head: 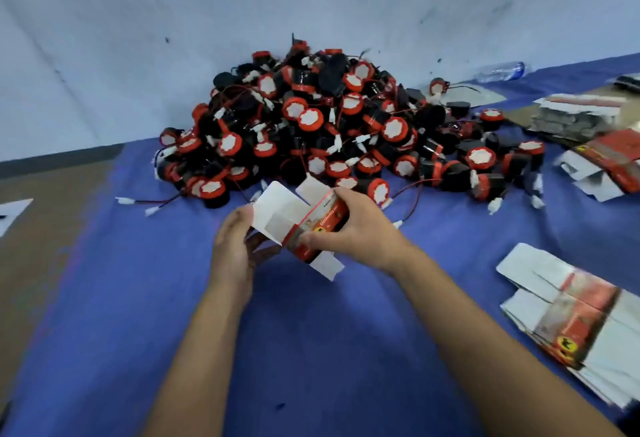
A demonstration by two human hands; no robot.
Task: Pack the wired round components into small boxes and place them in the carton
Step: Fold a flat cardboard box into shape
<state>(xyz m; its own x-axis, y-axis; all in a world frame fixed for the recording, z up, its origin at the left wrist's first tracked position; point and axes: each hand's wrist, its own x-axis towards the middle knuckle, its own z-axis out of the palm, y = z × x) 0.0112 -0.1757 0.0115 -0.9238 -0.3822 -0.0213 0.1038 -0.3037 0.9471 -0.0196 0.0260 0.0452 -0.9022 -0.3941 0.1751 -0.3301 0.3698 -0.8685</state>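
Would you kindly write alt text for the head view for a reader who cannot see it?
Two hands, left and right, hold a small red box with open flaps above a blue cloth. Behind lies a heap of wired components; flat boxes lie right.

I saw a blue cloth [311, 350] spread across the frame's lower half, a clear plastic bottle [500, 72] lying at the upper right, and a pale, scuffed wall [173, 21] filling the top.
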